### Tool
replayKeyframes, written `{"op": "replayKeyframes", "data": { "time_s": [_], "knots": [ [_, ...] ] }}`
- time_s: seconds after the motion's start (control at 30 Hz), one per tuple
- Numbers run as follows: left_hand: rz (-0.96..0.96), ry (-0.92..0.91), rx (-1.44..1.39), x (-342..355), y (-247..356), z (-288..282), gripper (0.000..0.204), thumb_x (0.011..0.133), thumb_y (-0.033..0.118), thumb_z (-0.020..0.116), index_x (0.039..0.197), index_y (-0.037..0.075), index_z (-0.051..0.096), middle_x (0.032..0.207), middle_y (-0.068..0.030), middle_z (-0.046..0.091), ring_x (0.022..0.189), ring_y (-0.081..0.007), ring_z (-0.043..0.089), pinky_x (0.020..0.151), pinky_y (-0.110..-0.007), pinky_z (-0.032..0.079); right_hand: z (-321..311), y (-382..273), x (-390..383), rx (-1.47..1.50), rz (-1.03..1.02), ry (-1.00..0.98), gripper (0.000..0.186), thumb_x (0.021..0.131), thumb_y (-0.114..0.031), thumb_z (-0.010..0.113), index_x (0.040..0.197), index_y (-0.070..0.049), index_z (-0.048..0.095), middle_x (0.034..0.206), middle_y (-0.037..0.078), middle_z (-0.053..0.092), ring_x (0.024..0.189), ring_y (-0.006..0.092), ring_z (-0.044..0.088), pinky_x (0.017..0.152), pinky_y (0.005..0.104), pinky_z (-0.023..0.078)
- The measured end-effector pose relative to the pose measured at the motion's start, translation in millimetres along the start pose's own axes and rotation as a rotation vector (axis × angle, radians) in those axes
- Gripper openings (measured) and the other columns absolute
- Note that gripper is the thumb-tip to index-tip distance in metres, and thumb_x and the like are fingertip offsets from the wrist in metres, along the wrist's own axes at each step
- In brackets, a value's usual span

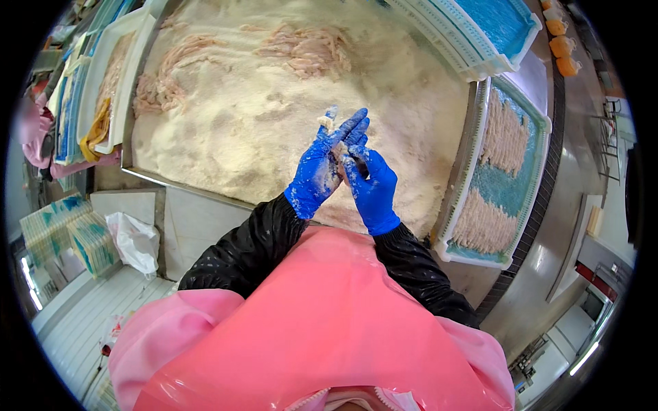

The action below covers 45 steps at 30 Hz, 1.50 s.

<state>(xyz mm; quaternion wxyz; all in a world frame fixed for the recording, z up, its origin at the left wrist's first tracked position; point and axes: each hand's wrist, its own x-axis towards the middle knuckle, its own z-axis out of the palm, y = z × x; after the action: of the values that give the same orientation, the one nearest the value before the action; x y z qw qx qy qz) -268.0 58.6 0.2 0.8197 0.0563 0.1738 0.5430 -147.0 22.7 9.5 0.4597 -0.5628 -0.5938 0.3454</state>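
My left hand (315,171), in a blue glove dusted with crumbs, is palm up with its fingers stretched and its thumb apart. Over that palm, the bent fingers of my right hand (372,188), also blue-gloved, are drawn together. Between the two hands shows a small pinkish, crumb-coated piece (339,152); most of it is hidden, and its kind cannot be made out. Both hands are above a wide metal-rimmed tray (185,183) of pale breading crumbs (240,130). Raw pinkish meat strips (308,49) lie on the crumbs at the far side, and more (161,85) at the left.
Breaded strips (504,137) lie in two groups in a blue-lined crate (545,171) at the right. Another crate (473,61) stands beyond it. At the left are a white tub (140,48) with a yellow cloth (96,130) and a white plastic bag (133,240).
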Motion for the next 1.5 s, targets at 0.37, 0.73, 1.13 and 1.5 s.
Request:
{"op": "replayKeyframes", "data": {
  "time_s": [0.37, 0.73, 1.13, 1.5],
  "knots": [
    [-0.262, -0.065, -0.389, 9.8, -36.2, 33.8, 0.057, 0.102, 0.032, 0.038, 0.152, 0.014, 0.017, 0.155, -0.0188, 0.021, 0.142, -0.0309, 0.026, 0.114, -0.046, 0.027, -53.0, 25.4, 0.7, 0.074, -0.139, 0.206, 0.061, 0.096, -0.047, 0.047, 0.139, -0.004, 0.043, 0.143, 0.016, 0.042, 0.132, 0.0332, 0.038, 0.111, 0.0447, 0.026],
    [0.025, -0.030, 0.140, 28.1, -126.8, 34.2, 0.056, 0.105, 0.037, 0.028, 0.153, 0.012, 0.015, 0.159, -0.0037, 0.014, 0.145, -0.0205, 0.017, 0.117, -0.037, 0.015, -67.6, 42.9, 4.9, 0.944, 0.081, 0.007, 0.071, 0.100, -0.049, 0.032, 0.152, -0.005, 0.014, 0.160, 0.011, 0.008, 0.147, 0.0251, 0.009, 0.118, 0.0390, 0.006],
    [0.202, -0.134, 0.808, 48.6, -186.7, 79.3, 0.057, 0.104, 0.029, 0.025, 0.153, 0.004, 0.007, 0.161, -0.0062, 0.005, 0.147, -0.0187, 0.004, 0.119, -0.033, 0.004, -137.1, 42.4, 3.1, 0.929, 0.158, 0.077, 0.064, 0.103, -0.040, 0.029, 0.153, -0.006, 0.008, 0.160, 0.008, 0.007, 0.147, 0.0216, 0.006, 0.118, 0.0352, 0.006],
    [0.111, -0.034, 1.134, 111.9, -274.2, 127.9, 0.060, 0.103, 0.023, 0.038, 0.153, 0.005, 0.010, 0.160, -0.0111, 0.007, 0.146, -0.0199, 0.008, 0.118, -0.033, 0.010, -223.6, 90.7, 4.1, 1.271, 0.270, 0.308, 0.062, 0.102, -0.035, 0.039, 0.152, -0.004, 0.019, 0.159, 0.008, 0.017, 0.145, 0.0208, 0.018, 0.117, 0.0347, 0.013]
  ]
}}
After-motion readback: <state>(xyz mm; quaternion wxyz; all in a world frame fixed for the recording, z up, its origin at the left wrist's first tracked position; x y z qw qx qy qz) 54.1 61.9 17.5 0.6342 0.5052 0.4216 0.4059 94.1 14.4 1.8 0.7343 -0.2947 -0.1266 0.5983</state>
